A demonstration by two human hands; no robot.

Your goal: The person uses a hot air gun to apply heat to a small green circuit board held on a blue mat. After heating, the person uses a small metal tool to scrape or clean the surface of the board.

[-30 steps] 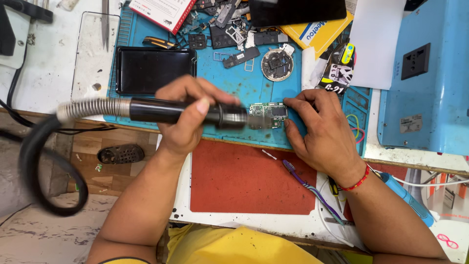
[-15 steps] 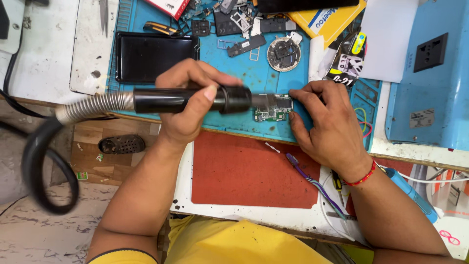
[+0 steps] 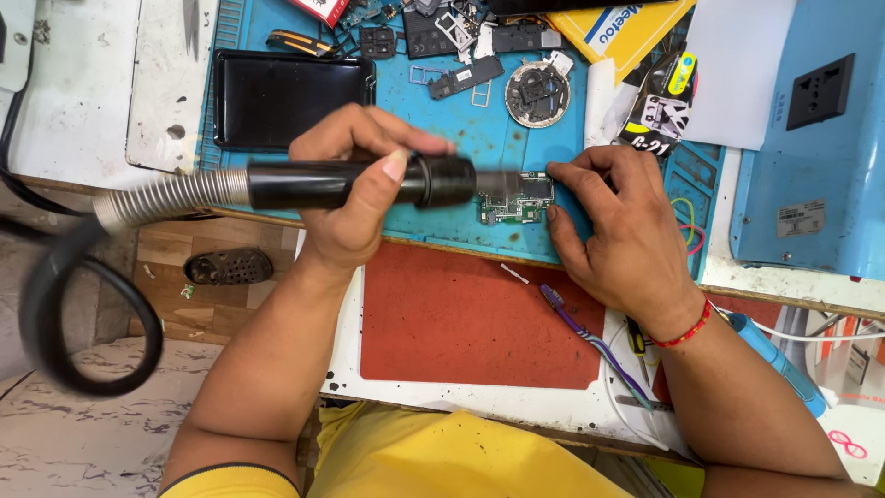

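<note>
My left hand (image 3: 355, 189) grips the black handle of a hot-air tool (image 3: 323, 184). A ribbed metal hose (image 3: 166, 198) runs from the handle off to the left. The tool's nozzle (image 3: 493, 180) points right, just over a small green circuit board (image 3: 516, 203). That board lies on the blue work mat (image 3: 442, 111). My right hand (image 3: 618, 231) rests on the mat with its fingertips pressing the board's right edge. A red thread band sits on that wrist.
A black tray (image 3: 286, 92) lies at the mat's back left. Phone parts, a round tin (image 3: 535, 92) and a yellow box (image 3: 627, 28) crowd the back. A red mat (image 3: 461, 323), a purple toothbrush (image 3: 590, 337) and a blue socket box (image 3: 820, 120) are near.
The view has shifted slightly, so the bench sits lower in the frame. The tool's nozzle has crept right, closer over the circuit board. My right hand still steadies the board.
</note>
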